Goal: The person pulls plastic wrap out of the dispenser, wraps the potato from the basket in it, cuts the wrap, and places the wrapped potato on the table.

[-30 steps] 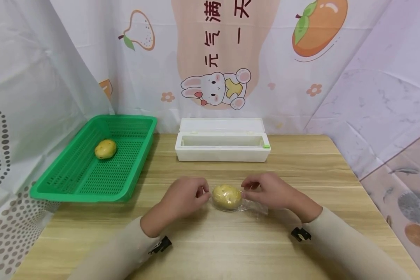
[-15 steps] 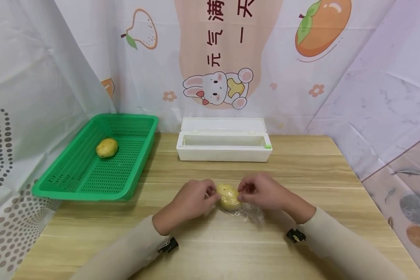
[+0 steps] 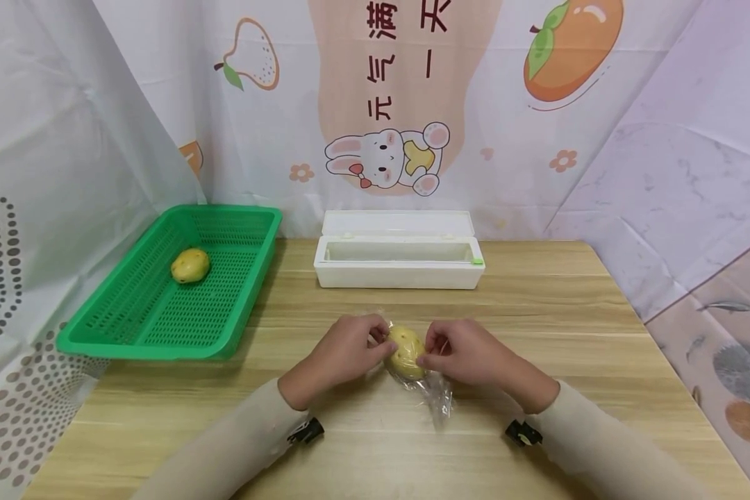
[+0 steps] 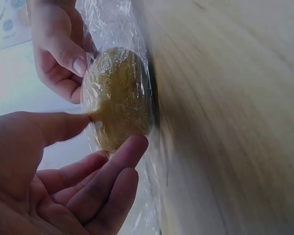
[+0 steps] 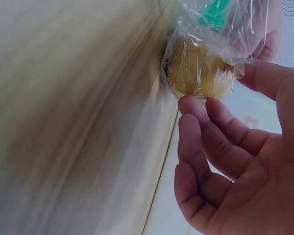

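Note:
A yellow potato (image 3: pixel 406 352) wrapped in clear cling film lies on the table between my two hands. My left hand (image 3: pixel 352 349) pinches its left side, thumb on the film and curled fingers at the far end. From the right, my right hand (image 3: pixel 469 353) holds the other side with thumb and fingertips. A loose twist of cling film (image 3: pixel 439 401) trails toward the front edge. Crinkled film covers the potato (image 4: pixel 118 100) in the left wrist view, with more film stretching past both ends. The right wrist view shows my fingertips right at the potato (image 5: pixel 198 68).
A green plastic basket (image 3: pixel 228 333) stands at the left with another potato (image 3: pixel 190 265) inside. At the back is a long white box (image 3: pixel 400 278), its lid up, with a small green slider at its right end. A printed curtain (image 3: pixel 256 139) hangs behind the table.
The wrapped potato has turned, and its loose film end has swung from the right toward the front. My left hand has moved right against the potato; the right hand has shifted slightly left.

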A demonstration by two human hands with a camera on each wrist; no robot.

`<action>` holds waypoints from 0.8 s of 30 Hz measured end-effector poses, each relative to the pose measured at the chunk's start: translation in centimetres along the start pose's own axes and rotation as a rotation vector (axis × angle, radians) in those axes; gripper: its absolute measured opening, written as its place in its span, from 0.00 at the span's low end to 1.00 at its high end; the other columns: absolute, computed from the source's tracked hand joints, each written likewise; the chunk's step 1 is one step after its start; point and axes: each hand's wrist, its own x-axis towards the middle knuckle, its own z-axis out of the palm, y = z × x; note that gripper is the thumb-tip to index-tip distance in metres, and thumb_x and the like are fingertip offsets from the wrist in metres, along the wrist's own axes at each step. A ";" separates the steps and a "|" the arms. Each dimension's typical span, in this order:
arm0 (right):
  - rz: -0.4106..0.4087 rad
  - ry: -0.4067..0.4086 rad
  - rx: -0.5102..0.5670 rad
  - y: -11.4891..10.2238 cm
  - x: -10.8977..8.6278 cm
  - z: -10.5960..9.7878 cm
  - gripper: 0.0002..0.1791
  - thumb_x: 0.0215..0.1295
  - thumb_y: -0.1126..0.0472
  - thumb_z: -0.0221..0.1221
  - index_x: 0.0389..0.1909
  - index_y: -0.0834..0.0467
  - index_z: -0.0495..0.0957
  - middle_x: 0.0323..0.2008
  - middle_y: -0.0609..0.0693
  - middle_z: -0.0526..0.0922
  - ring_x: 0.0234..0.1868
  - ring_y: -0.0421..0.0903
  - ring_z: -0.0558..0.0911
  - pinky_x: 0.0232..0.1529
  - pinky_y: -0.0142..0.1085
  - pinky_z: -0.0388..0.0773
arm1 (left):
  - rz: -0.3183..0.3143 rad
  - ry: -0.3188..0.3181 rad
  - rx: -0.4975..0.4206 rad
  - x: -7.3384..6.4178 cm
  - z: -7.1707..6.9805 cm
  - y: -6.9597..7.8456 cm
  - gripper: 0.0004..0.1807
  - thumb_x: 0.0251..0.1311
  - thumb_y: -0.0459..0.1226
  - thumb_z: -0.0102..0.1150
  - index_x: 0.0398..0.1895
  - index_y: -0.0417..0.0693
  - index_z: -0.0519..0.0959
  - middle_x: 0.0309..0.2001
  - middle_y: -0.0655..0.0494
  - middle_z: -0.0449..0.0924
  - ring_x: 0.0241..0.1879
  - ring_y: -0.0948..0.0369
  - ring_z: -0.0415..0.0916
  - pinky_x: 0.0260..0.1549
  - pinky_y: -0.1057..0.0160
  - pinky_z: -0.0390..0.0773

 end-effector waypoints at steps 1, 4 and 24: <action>0.003 -0.001 -0.003 0.0 0.0 0.1 0.13 0.53 0.43 0.67 0.26 0.43 0.74 0.23 0.39 0.79 0.23 0.37 0.76 0.22 0.31 0.75 | -0.003 -0.004 -0.009 0.1 0.0 0.0 0.10 0.58 0.51 0.62 0.35 0.58 0.79 0.32 0.69 0.80 0.30 0.72 0.77 0.31 0.69 0.77; 0.003 -0.005 -0.006 -0.2 0.0 0.4 0.14 0.54 0.42 0.66 0.25 0.43 0.73 0.21 0.39 0.78 0.20 0.35 0.73 0.20 0.30 0.72 | -0.014 -0.016 -0.038 0.3 0.2 -0.2 0.12 0.58 0.53 0.61 0.36 0.58 0.79 0.33 0.68 0.81 0.31 0.72 0.78 0.33 0.69 0.78; 0.016 0.011 -0.020 -0.8 -0.5 0.8 0.15 0.58 0.36 0.59 0.22 0.39 0.73 0.17 0.38 0.76 0.18 0.36 0.73 0.18 0.30 0.70 | -0.027 0.004 -0.068 0.3 0.0 -0.7 0.22 0.58 0.54 0.59 0.48 0.53 0.71 0.37 0.61 0.83 0.33 0.71 0.79 0.33 0.67 0.78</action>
